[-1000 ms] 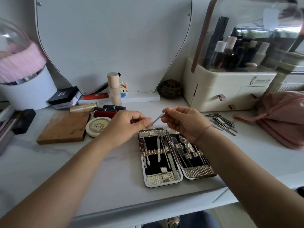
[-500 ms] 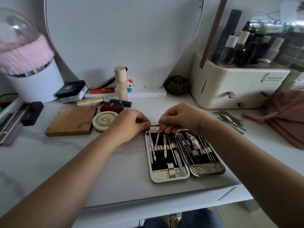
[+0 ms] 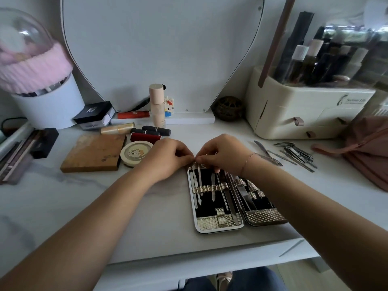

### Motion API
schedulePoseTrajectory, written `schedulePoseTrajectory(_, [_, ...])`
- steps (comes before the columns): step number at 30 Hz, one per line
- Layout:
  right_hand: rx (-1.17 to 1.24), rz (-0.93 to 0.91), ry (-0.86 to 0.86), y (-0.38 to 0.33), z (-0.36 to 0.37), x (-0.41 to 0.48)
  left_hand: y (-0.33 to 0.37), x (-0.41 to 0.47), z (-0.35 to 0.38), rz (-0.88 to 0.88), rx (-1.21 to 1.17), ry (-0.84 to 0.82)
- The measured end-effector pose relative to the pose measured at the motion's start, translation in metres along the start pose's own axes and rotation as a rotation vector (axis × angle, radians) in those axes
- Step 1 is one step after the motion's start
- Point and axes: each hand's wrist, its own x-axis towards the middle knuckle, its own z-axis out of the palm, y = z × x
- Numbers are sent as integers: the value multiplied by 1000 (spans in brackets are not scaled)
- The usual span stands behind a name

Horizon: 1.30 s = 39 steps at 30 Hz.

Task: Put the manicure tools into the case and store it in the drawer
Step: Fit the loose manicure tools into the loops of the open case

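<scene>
light: soft, even daylight | shadows: faint | blur: left edge objects | distortion: wide-angle bowing at edges

Left hand (image 3: 168,158) and right hand (image 3: 224,154), fingers curled, meet at the open case's (image 3: 218,229) far end; item pinched indiscernible. Loose tools (image 3: 298,154) lie on surface (image 3: 147,217) right of right hand.

Back left corner of the tabletop (image 3: 159,225) has a white bucket (image 3: 49,106) with pink fluff on top, black box (image 3: 92,111) just beside it. Wooden board (image 3: 93,152) is right up against a round compact (image 3: 136,153), lipsticks (image 3: 156,131) just behind. Cream cosmetic organizer (image 3: 304,110) sits back right, pink bag (image 3: 369,152) at the right edge.
</scene>
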Motion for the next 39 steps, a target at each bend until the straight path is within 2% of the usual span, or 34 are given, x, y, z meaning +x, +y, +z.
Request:
schedulePoseTrajectory(4, [12, -23, 63, 3, 7, -4, -2, 0, -1, -8, -32, -17])
schedulePoseTrajectory(12, [56, -93, 31, 11, 3, -10, -2, -1, -1, -28, -68, -35])
schedulePoseTrajectory(16, [-152, -264, -7, 14, 1, -22, -3, 0, 0, -30, -74, -28])
schedulePoseTrajectory(20, [-206, -388, -34, 18, 2, -35, -3, 0, 0, -20, -63, -25])
schedulePoseTrajectory(27, [-156, -384, -15, 22, 3, -42, -1, 0, 0, -20, -56, -17])
schedulePoseTrajectory(30, [49, -310, 113, 24, -5, -46, -3, 1, 0, -24, -46, -12])
schedulePoseTrajectory(32, [135, -212, 271, 38, -17, -50, -4, 2, 1, -20, -42, -13])
schedulePoseTrajectory(36, [63, 129, 590, 93, -47, -64, -5, 1, 1, -7, -55, -5])
schedulePoseTrajectory(39, [-31, 298, 616, 122, -62, -75, -4, 0, 0, -7, -65, -4])
